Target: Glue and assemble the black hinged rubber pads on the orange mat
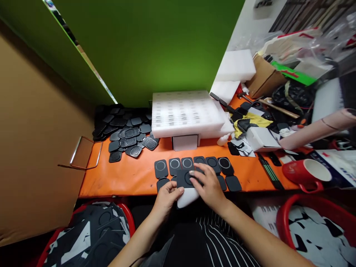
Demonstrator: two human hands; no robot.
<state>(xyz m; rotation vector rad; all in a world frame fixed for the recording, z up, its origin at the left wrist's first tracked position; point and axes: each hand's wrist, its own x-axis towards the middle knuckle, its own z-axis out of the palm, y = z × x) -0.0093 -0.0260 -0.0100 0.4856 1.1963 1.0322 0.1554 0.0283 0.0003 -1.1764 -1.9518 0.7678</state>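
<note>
Between my hands is a black sheet point(182, 178) with a ring outline on it and a white backing piece point(188, 196) hanging from its lower edge. My left hand point(166, 198) pinches the sheet's left lower corner between thumb and fingers. From the right, my right hand point(208, 185) grips it with bent fingers at the ring; the fingertips partly cover that spot. Just behind lies a row of black folding pads with rings, among them a pad with a pale ring point(160, 167) and a pad with a textured centre point(225, 165). My hands and the sheet hide several lower halves.
A heap of black pads point(129, 137) lies on the orange table point(125, 180) at left. White foam blocks point(186, 111) stand at the back. A small bottle point(223, 139), red mug point(303, 172) and white box point(261, 139) are at right. Red tubs point(130, 218) of scraps flank me.
</note>
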